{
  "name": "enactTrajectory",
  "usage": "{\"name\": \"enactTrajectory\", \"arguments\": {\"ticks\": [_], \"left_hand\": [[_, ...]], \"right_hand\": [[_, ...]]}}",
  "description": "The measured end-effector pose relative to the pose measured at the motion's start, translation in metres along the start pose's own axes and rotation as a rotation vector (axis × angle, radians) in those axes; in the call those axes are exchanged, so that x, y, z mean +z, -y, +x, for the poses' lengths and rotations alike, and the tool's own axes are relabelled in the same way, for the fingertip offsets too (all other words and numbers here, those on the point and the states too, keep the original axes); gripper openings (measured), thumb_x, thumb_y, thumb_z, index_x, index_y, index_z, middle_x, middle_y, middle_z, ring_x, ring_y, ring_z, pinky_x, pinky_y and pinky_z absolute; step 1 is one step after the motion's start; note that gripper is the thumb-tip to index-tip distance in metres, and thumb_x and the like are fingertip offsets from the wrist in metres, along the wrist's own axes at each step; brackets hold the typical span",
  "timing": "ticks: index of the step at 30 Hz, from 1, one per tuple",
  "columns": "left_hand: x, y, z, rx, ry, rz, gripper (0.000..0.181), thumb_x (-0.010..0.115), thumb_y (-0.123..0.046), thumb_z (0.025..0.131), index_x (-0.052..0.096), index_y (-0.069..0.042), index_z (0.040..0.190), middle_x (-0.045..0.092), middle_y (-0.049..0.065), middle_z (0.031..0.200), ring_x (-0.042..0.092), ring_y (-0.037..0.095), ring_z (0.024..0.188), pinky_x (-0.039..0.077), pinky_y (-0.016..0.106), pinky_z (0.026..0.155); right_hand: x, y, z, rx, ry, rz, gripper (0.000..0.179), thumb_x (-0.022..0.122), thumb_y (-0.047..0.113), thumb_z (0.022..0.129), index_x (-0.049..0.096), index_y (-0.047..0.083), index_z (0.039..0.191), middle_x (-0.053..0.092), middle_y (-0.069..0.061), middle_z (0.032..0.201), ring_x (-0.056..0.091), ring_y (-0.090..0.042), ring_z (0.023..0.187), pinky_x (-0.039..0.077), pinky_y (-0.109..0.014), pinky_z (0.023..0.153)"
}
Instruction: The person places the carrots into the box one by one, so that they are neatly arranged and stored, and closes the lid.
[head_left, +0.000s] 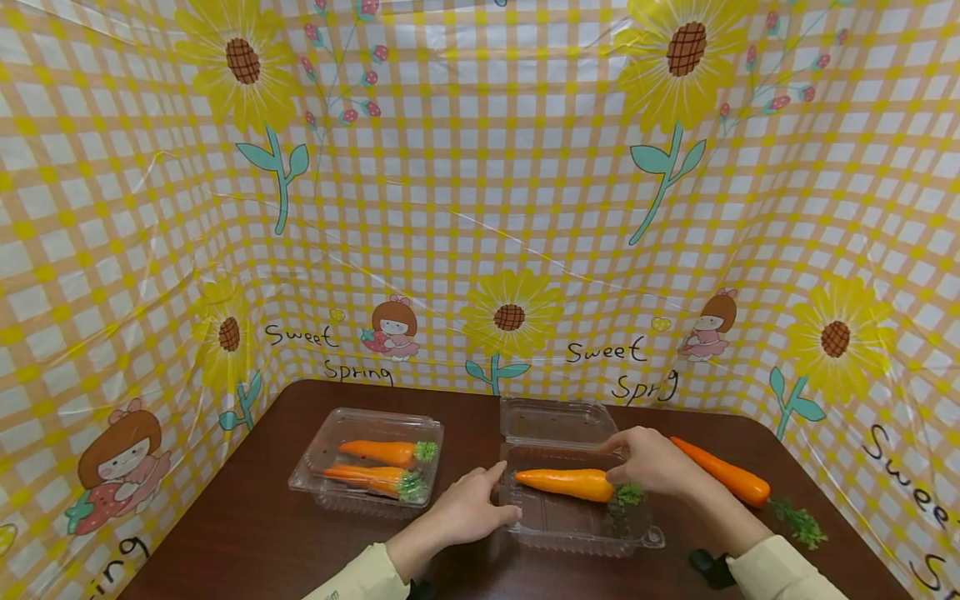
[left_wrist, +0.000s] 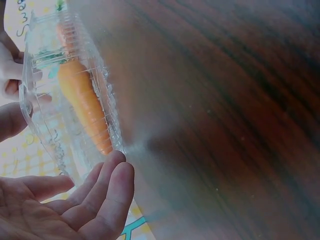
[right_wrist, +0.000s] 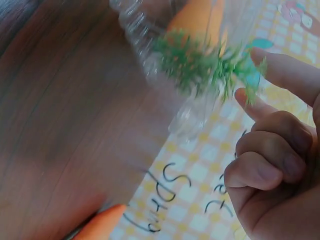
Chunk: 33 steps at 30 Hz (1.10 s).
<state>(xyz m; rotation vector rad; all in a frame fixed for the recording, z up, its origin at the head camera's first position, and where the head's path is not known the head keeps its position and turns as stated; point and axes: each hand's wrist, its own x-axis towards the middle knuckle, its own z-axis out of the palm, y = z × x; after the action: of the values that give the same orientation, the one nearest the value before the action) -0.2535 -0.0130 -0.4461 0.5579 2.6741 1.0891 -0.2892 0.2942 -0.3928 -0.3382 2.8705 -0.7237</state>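
Note:
An orange carrot (head_left: 566, 483) with green leafy tops (head_left: 628, 495) lies in the right clear plastic box (head_left: 558, 539), whose lid (head_left: 558, 421) is folded back. My left hand (head_left: 468, 504) is at the box's left end, thumb near the front corner, fingers extended or loosely bent. Over the right end, my right hand (head_left: 656, 462) has its thumb and index finger spread near the carrot's thick end. In the right wrist view the other fingers (right_wrist: 257, 170) are curled, and the leafy tops (right_wrist: 200, 65) lie close to the fingertips. Firm contact there cannot be told.
A clear plastic box (head_left: 322, 454) with a closed lid stands on the left, carrots (head_left: 378, 452) inside. Another carrot (head_left: 723, 473) lies right of my right forearm. A black object (head_left: 711, 568) sits near that cuff. Patterned cloth (head_left: 450, 208) walls the brown table (head_left: 225, 533).

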Motion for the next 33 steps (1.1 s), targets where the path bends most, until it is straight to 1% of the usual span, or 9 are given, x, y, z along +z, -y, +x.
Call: {"name": "enactTrajectory", "arguments": {"ticks": [2, 4, 9, 12, 14, 15, 17, 20, 33], "left_hand": [[-0.001, 0.0, -0.001, 0.0, -0.003, 0.0, 0.08, 0.073, -0.044, 0.09, 0.042, -0.009, 0.154, 0.064, 0.006, 0.117, 0.062, 0.026, 0.108, 0.051, 0.051, 0.087], [-0.001, 0.0, -0.001, 0.0, -0.005, 0.0, 0.079, 0.073, -0.044, 0.09, 0.042, -0.009, 0.154, 0.064, 0.006, 0.117, 0.063, 0.026, 0.108, 0.051, 0.051, 0.087], [-0.002, -0.001, 0.0, 0.002, 0.001, -0.005, 0.08, 0.073, -0.044, 0.09, 0.041, -0.009, 0.155, 0.064, 0.006, 0.116, 0.063, 0.025, 0.105, 0.051, 0.05, 0.083], [-0.002, -0.001, 0.0, 0.0, 0.004, -0.007, 0.08, 0.073, -0.044, 0.09, 0.041, -0.01, 0.155, 0.064, 0.005, 0.115, 0.063, 0.024, 0.103, 0.051, 0.048, 0.081], [-0.002, -0.001, 0.0, -0.005, 0.009, -0.012, 0.08, 0.073, -0.044, 0.09, 0.041, -0.01, 0.155, 0.064, 0.005, 0.115, 0.062, 0.023, 0.102, 0.05, 0.047, 0.079], [-0.002, -0.001, 0.0, -0.009, 0.01, -0.013, 0.08, 0.073, -0.044, 0.09, 0.042, -0.01, 0.155, 0.064, 0.004, 0.115, 0.063, 0.023, 0.101, 0.05, 0.047, 0.079], [-0.002, -0.002, 0.0, -0.016, 0.013, -0.015, 0.08, 0.074, -0.044, 0.09, 0.042, -0.01, 0.155, 0.064, 0.003, 0.114, 0.062, 0.022, 0.1, 0.05, 0.046, 0.078], [-0.001, -0.002, -0.001, -0.02, 0.011, -0.009, 0.08, 0.074, -0.045, 0.089, 0.043, -0.011, 0.154, 0.063, 0.002, 0.113, 0.062, 0.021, 0.098, 0.05, 0.045, 0.076], [-0.001, -0.003, -0.001, 0.0, -0.005, 0.03, 0.08, 0.074, -0.045, 0.088, 0.044, -0.01, 0.153, 0.063, 0.001, 0.108, 0.059, 0.015, 0.085, 0.046, 0.039, 0.068]], "right_hand": [[-0.004, -0.006, -0.003, -0.01, -0.017, 0.032, 0.039, 0.081, 0.017, 0.083, 0.073, 0.004, 0.119, 0.065, -0.008, 0.084, 0.053, -0.017, 0.067, 0.043, -0.033, 0.059], [-0.008, -0.011, -0.007, -0.024, -0.034, 0.051, 0.039, 0.08, 0.018, 0.085, 0.072, 0.003, 0.12, 0.057, -0.006, 0.072, 0.041, -0.014, 0.06, 0.035, -0.031, 0.056], [-0.022, -0.024, -0.016, -0.027, -0.064, 0.1, 0.045, 0.078, 0.023, 0.088, 0.069, -0.001, 0.124, 0.038, 0.003, 0.065, 0.045, -0.018, 0.068, 0.033, -0.033, 0.059], [-0.03, -0.032, -0.021, -0.004, -0.071, 0.137, 0.051, 0.077, 0.026, 0.089, 0.066, -0.003, 0.129, 0.027, 0.004, 0.061, 0.039, -0.016, 0.059, 0.033, -0.031, 0.055], [-0.035, -0.036, -0.024, 0.01, -0.074, 0.145, 0.052, 0.076, 0.029, 0.089, 0.065, -0.001, 0.13, 0.038, 0.001, 0.061, 0.044, -0.019, 0.056, 0.039, -0.032, 0.056], [-0.037, -0.039, -0.026, 0.018, -0.075, 0.151, 0.053, 0.076, 0.031, 0.089, 0.065, -0.001, 0.131, 0.05, -0.004, 0.066, 0.047, -0.022, 0.056, 0.045, -0.034, 0.058], [-0.042, -0.043, -0.03, 0.023, -0.082, 0.14, 0.055, 0.075, 0.035, 0.09, 0.065, 0.001, 0.131, 0.067, -0.02, 0.094, 0.065, -0.038, 0.083, 0.053, -0.043, 0.073], [-0.048, -0.051, -0.037, 0.015, -0.09, 0.109, 0.057, 0.073, 0.039, 0.092, 0.064, 0.001, 0.132, 0.055, -0.032, 0.139, 0.047, -0.056, 0.129, 0.049, -0.058, 0.092], [-0.059, -0.082, -0.047, 0.064, -0.104, 0.094, 0.064, 0.069, 0.045, 0.094, 0.061, -0.002, 0.136, 0.052, -0.033, 0.141, 0.044, -0.059, 0.129, 0.049, -0.058, 0.091]]}}
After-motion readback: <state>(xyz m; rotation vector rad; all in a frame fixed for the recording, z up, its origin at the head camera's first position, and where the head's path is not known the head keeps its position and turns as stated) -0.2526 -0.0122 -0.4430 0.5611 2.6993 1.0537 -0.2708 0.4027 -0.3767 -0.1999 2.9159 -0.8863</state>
